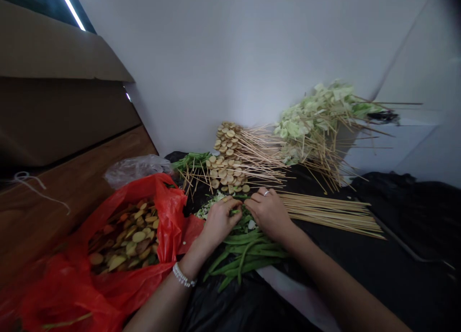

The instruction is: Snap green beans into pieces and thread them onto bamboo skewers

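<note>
Head view: left hand [219,221] and right hand [268,214] close together, not touching, wrists angled inward, fingers curled down onto green beans [245,252]; backs of hands hide fingertips, so grip cannot be told; forearms cut off by lower frame; loose bamboo skewers [331,216] just beside right hand; red plastic bag [167,202] beside left hand, partly hiding sliced tubers [126,236].

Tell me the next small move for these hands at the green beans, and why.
Probably draw one of the bare skewers with the right hand: they lie just beside it, the left hand is already on the green beans, and a bunch of skewered beans lies beyond.
</note>
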`<act>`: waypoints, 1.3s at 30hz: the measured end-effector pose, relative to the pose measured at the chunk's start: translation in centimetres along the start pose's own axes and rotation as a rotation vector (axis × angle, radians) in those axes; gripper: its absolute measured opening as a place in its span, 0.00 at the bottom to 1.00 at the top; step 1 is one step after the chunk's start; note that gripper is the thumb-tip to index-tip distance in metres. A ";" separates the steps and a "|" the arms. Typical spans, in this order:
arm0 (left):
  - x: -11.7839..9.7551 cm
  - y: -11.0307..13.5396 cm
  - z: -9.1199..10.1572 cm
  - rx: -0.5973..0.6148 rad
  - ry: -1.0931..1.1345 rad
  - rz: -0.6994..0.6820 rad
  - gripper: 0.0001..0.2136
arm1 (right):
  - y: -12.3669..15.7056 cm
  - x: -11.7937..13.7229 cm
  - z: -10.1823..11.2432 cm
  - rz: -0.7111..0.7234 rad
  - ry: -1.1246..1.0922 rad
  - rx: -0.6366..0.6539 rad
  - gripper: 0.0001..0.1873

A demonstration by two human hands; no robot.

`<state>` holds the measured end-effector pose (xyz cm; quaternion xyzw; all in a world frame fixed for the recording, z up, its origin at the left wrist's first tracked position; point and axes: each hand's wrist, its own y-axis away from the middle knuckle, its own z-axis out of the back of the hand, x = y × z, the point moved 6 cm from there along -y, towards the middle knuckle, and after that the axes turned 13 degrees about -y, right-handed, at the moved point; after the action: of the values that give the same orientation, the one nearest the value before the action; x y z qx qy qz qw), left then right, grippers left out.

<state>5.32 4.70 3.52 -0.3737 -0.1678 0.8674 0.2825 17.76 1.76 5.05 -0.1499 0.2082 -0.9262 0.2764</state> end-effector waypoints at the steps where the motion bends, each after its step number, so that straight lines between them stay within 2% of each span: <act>1: 0.1 -0.1 0.1 -0.019 0.010 0.026 0.11 | 0.0 0.2 0.0 0.019 -0.006 -0.010 0.11; 4: 0.7 -0.3 0.4 -0.056 0.119 0.155 0.08 | 0.1 0.6 0.0 0.052 -0.049 -0.057 0.12; 8: 1.6 -0.1 -0.1 -0.026 0.401 0.386 0.04 | 0.2 0.9 0.4 0.036 -0.156 -0.113 0.15; 10: 2.0 0.3 -0.7 0.005 0.580 0.519 0.04 | 0.2 0.9 0.7 0.034 -0.270 -0.162 0.15; 12: 2.1 0.5 -1.1 0.035 0.689 0.593 0.06 | 0.3 0.4 1.4 0.009 -0.420 -0.266 0.13; 14: 2.1 0.6 -1.2 0.045 0.694 0.603 0.07 | 0.5 -0.9 2.3 -0.106 -0.591 -0.428 0.10; 17: 2.6 0.4 -0.6 -0.027 0.617 0.594 0.10 | 0.9 -3.7 2.7 -0.367 -0.948 -0.626 0.08; 19: 2.9 0.3 -0.2 -0.083 0.550 0.562 0.12 | 1.0 -4.8 2.3 -0.469 -1.187 -0.670 0.11; 21: 2.8 0.1 0.0 -0.097 0.486 0.509 0.14 | 0.8 -5.2 1.8 -0.508 -1.327 -0.675 0.13; 25: 1.6 -0.2 -0.3 0.020 0.396 0.379 0.11 | 0.6 -5.1 0.9 -0.524 -1.410 -0.665 0.16; 28: 0.5 -0.2 -1.0 0.157 0.379 0.281 0.08 | 0.7 -5.3 0.6 -0.537 -1.380 -0.671 0.15; 30: 0.3 -0.2 -1.2 0.197 0.382 0.253 0.07 | 0.9 -5.4 0.9 -0.525 -1.273 -0.673 0.12; 33: 1.0 -0.2 -1.0 0.128 0.360 0.269 0.06 | 1.0 -4.2 2.7 -0.353 -0.797 -0.629 0.10; 36: 1.7 -0.1 -0.5 0.031 0.361 0.290 0.01 | 0.5 -1.3 3.0 -0.088 -0.218 -0.397 0.15; 39: 1.9 0.1 -0.3 0.016 0.374 0.274 0.04 | 0.1 0.5 1.2 0.064 0.077 -0.111 0.12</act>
<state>4.46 5.86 2.22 -0.5450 -0.0533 0.8146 0.1911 17.89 1.01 6.13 -0.1227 0.2743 -0.9090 0.2889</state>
